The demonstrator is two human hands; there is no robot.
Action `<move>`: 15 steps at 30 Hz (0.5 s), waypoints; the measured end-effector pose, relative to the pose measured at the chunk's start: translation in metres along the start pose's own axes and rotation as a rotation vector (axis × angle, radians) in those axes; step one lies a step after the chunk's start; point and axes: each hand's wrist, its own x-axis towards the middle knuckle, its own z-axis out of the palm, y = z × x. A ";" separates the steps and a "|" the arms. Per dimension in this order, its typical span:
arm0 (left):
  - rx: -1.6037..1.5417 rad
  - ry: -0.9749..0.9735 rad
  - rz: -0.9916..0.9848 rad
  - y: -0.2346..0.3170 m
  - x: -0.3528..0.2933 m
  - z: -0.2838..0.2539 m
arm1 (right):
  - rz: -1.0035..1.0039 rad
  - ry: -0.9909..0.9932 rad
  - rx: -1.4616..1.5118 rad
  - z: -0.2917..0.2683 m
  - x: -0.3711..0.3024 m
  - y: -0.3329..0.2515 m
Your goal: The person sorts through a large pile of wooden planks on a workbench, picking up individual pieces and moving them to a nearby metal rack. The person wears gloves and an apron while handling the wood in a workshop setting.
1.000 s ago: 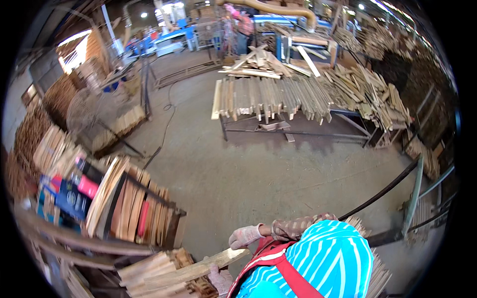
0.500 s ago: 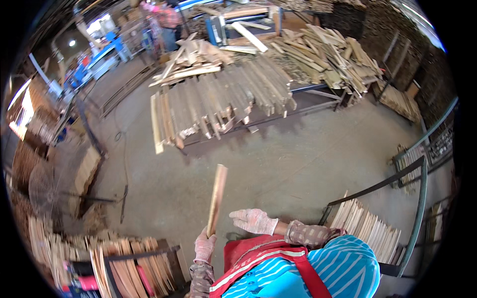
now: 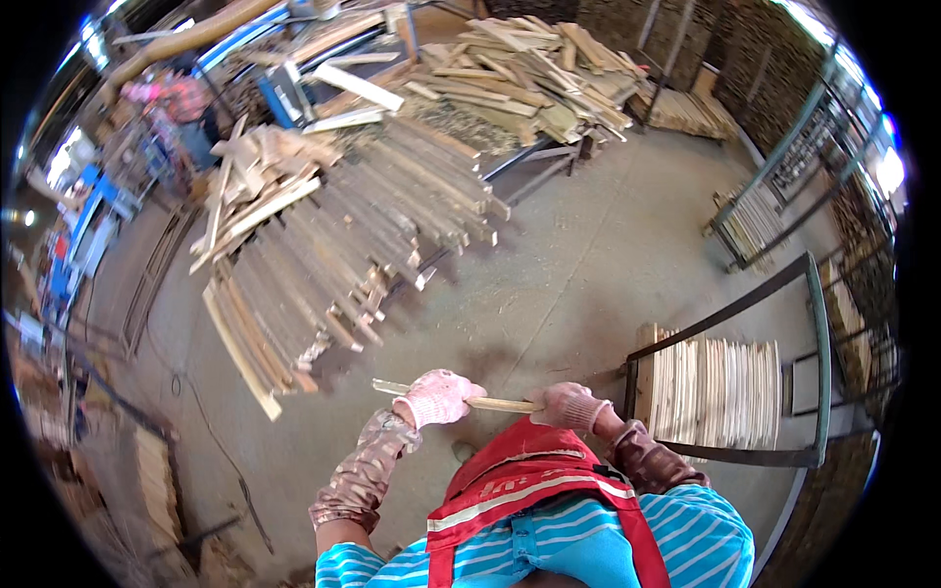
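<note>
two gloved hands, left hand (image 3: 438,397) and right hand (image 3: 570,406), now pinch the wooden slat (image 3: 490,401) level, no longer upright, fingers closed around it.

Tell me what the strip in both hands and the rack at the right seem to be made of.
Strip: pale bare wood, apparently unfinished, matching the stacked slats. Rack: likely metal, dark thin bars, painted or rusted; cannot tell which.

The wooden slat (image 3: 456,397), held upright in the left hand (image 3: 439,396) alone half a second ago, is now laid crosswise before the chest and gripped by both gloved hands, the right hand (image 3: 571,406) closed on its other end, beside the metal rack (image 3: 730,392).
</note>
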 end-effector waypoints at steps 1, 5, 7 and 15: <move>0.044 0.033 0.074 -0.006 0.017 -0.014 | 0.051 0.005 0.051 -0.007 -0.003 0.010; 0.201 0.056 0.243 -0.025 0.090 -0.056 | 0.117 0.138 0.349 -0.007 0.001 0.057; 0.259 0.038 0.267 -0.032 0.130 -0.077 | 0.186 0.131 0.486 -0.021 0.012 0.083; -0.601 0.372 0.200 -0.060 0.281 -0.185 | 0.342 0.316 0.709 -0.071 0.067 0.216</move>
